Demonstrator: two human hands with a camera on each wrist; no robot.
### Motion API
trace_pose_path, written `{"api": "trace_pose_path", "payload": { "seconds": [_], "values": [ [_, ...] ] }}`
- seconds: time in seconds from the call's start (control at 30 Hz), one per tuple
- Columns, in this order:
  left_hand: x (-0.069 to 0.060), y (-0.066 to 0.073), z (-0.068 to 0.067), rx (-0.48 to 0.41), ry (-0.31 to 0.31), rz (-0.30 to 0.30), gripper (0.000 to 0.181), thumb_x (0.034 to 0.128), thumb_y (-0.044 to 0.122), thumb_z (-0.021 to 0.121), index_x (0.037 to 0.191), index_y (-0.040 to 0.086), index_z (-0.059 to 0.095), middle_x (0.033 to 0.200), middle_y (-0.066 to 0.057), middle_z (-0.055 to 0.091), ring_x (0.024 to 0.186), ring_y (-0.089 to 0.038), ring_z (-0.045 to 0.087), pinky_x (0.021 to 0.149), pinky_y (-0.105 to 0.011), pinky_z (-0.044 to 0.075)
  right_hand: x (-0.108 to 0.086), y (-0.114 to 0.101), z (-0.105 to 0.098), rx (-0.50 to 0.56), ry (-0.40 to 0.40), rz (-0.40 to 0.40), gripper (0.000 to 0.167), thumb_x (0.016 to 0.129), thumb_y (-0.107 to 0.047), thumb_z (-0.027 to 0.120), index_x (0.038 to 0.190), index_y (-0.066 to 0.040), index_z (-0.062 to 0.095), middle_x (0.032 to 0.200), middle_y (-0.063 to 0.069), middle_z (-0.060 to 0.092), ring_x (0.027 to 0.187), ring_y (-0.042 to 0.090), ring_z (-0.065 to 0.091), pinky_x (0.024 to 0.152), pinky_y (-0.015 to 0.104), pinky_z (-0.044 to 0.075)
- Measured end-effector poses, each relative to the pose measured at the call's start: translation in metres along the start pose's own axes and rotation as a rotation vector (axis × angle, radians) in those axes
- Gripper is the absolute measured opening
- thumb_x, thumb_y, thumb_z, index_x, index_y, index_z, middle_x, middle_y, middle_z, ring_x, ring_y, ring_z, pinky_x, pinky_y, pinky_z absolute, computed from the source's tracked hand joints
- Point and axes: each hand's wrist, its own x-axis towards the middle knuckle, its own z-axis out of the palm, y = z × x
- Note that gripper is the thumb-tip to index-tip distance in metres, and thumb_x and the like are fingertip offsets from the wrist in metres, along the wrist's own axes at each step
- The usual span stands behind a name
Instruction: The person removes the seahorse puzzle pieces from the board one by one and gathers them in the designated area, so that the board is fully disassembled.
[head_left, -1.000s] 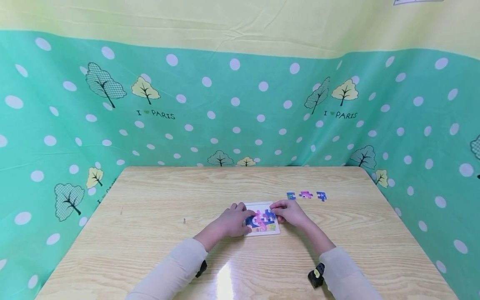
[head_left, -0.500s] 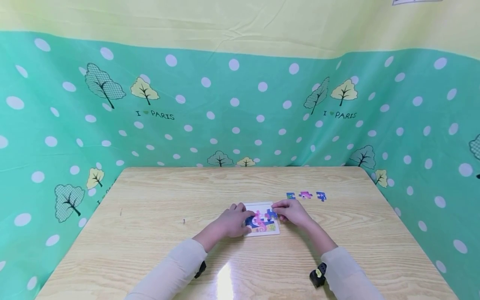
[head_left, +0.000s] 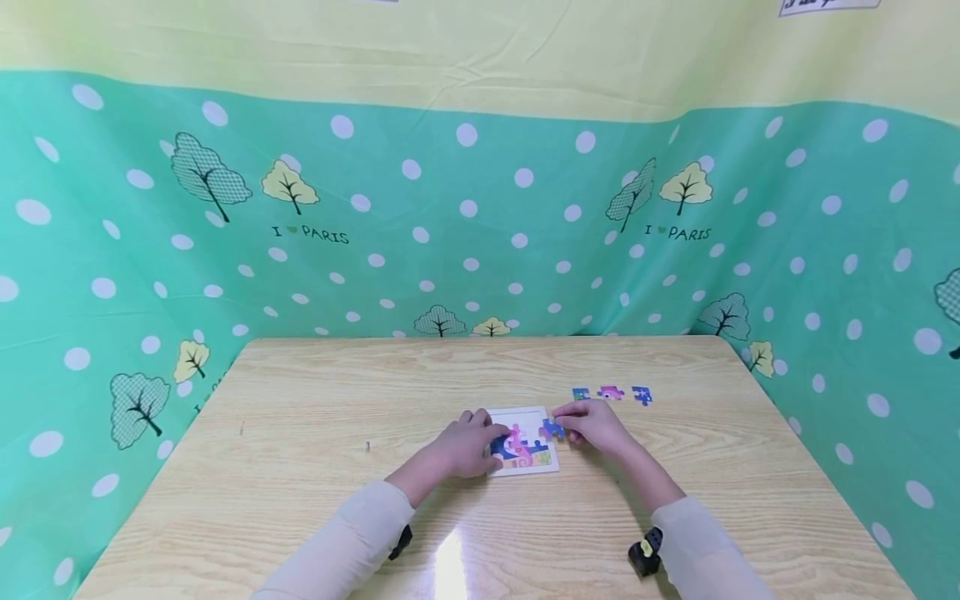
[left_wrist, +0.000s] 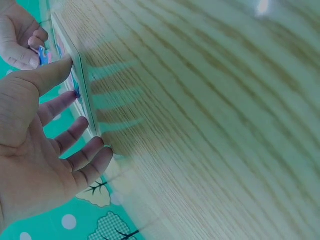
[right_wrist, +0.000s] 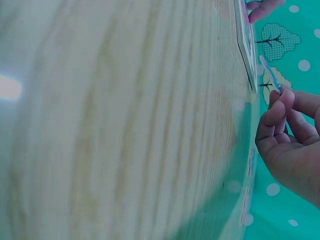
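Observation:
A white-framed puzzle tray point(head_left: 525, 472) lies on the table, with blue, pink and yellow pieces fitted in its lower part and bare white above. The left hand point(head_left: 467, 446) rests on its left side; in the left wrist view that hand point(left_wrist: 47, 135) has its thumb and fingertips along the tray edge point(left_wrist: 85, 85), fingers spread. The right hand point(head_left: 596, 427) pinches a blue and pink piece point(head_left: 552, 429) at the tray's right edge. In the right wrist view this hand point(right_wrist: 295, 135) holds the piece point(right_wrist: 270, 75) up, tilted, between thumb and finger, apart from the tray.
Beyond the right hand, three loose pieces lie in a row: a blue-green one point(head_left: 581, 393), a pink one point(head_left: 611, 392) and a blue one point(head_left: 642, 395). A tiny dark bit point(head_left: 367, 447) lies left on the wooden table point(head_left: 300, 417). Patterned cloth point(head_left: 472, 192) surrounds the table.
The right hand has moved slightly right with the piece, from over the tray to its right edge, uncovering more of the white base. The left hand has stayed put.

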Motion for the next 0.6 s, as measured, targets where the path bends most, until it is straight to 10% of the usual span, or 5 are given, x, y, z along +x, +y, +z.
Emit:
{"api": "trace_pose_path", "payload": {
  "seconds": [0.6],
  "values": [
    [0.001, -0.001, 0.001, -0.005, 0.003, -0.001, 0.053, 0.0856, 0.04, 0.064, 0.135, 0.028, 0.05, 0.123, -0.004, 0.049, 0.104, -0.019, 0.043, 0.09, -0.038, 0.042, -0.001, 0.007, -0.017, -0.042, 0.021, -0.03, 0.022, 0.089, -0.009, 0.06, 0.107, 0.001, 0.067, 0.079, 0.006, 0.063, 0.062, 0.012, 0.052, 0.056, 0.023, 0.046]
  ]
}}
